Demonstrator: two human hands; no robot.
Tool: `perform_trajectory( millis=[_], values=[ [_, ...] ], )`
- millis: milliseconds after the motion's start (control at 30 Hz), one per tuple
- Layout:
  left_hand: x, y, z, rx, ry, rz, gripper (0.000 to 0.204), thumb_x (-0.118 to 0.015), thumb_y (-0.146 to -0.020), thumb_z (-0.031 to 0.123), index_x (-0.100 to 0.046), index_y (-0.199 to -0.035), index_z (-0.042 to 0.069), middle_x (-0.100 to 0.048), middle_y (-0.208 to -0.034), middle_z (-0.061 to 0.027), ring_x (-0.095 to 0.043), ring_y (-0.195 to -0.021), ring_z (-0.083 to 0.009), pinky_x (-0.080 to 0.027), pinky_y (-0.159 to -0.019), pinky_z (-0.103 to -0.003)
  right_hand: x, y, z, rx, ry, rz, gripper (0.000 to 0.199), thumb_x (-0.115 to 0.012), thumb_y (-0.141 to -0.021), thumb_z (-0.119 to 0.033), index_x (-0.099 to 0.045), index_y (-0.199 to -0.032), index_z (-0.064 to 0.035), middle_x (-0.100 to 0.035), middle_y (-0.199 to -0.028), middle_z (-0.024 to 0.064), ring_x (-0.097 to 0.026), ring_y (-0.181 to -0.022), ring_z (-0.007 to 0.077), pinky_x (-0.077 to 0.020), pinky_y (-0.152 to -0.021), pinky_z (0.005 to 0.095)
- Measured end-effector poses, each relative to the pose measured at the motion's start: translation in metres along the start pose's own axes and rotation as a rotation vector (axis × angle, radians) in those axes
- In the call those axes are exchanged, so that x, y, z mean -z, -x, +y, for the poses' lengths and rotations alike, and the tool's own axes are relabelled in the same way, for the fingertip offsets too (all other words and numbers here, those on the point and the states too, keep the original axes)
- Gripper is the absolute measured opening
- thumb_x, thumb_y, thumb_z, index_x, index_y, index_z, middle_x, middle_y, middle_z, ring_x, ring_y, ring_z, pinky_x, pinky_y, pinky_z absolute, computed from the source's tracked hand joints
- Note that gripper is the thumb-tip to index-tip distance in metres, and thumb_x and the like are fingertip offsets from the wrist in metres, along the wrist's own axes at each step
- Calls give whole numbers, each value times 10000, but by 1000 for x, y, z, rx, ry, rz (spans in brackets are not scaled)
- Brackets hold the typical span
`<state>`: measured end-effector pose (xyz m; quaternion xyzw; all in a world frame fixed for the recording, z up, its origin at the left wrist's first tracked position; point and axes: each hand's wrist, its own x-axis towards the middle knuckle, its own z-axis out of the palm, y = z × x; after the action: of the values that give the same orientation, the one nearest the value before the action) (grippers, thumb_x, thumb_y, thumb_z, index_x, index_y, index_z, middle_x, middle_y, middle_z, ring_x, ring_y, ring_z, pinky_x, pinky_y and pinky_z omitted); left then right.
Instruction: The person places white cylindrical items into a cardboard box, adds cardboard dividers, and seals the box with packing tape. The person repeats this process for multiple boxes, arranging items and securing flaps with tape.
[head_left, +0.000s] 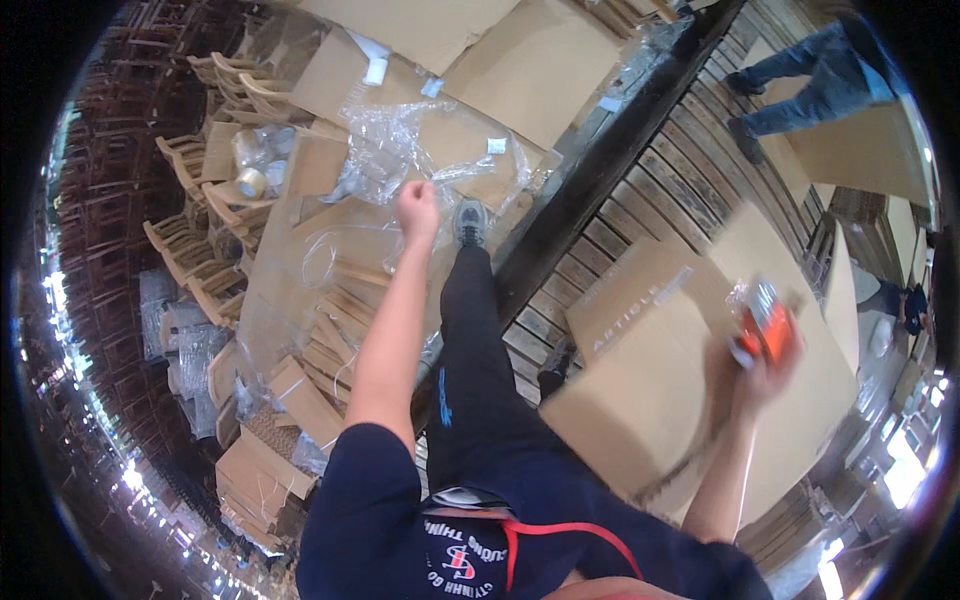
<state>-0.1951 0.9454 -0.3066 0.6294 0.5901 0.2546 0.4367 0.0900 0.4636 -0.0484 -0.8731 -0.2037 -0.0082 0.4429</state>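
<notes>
My right hand is wrapped round an orange tape dispenser, slightly blurred, above a large cardboard box with open flaps. My left hand is stretched out ahead with its fingers closed. Crumpled clear plastic film lies just beyond it, on flattened cardboard; whether the fingers pinch a bit of film or tape I cannot make out. My left foot, in a grey shoe, stands beside the film.
Wooden chair parts and an open carton with tape rolls are at left. Loose wood strips lie nearer. A dark beam edges the slatted floor. A person in jeans stands at far right.
</notes>
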Motion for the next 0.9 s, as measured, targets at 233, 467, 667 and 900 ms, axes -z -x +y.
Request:
perform_trajectory(
  millis=[233, 467, 667, 900],
  values=[
    [-195, -190, -152, 30, -607, -406, 316, -633, -945, 244, -732, -1148, 23, -722, -1155, -221, -676, -1113, -435, -530, -971, -514, -81, -11, 8, -273, 88, 265, 633, -627, -867, 38, -495, -1484, -17, -604, -1359, 130, -609, -1255, 259, -525, -1043, 373],
    [-308, -245, -246, -427, -843, -532, 427, -742, -879, 242, -667, -1269, 85, -614, -1349, -168, -539, -1299, -386, -467, -1065, -505, -172, -32, 56, -380, 175, 306, 606, -629, -876, 22, -497, -1467, -16, -596, -1336, 126, -598, -1231, 255, -514, -1035, 375],
    [-305, -317, -266, -524, -502, -261, 338, -783, -804, 300, -648, -1006, 65, -594, -1363, -186, -525, -1294, -421, -437, -1064, -564, -192, -42, 68, -421, 240, 294, 584, -630, -884, 8, -499, -1453, -15, -589, -1316, 123, -590, -1211, 252, -505, -1028, 378],
    [-266, -501, -243, -288, -873, -199, 371, -750, -872, 326, -692, -1103, 41, -643, -1333, -232, -529, -1334, -408, -458, -1079, -518, -209, -52, 72, -432, 240, 290, 558, -631, -893, -8, -502, -1436, -13, -580, -1293, 120, -579, -1187, 249, -495, -1021, 380]
  ],
)
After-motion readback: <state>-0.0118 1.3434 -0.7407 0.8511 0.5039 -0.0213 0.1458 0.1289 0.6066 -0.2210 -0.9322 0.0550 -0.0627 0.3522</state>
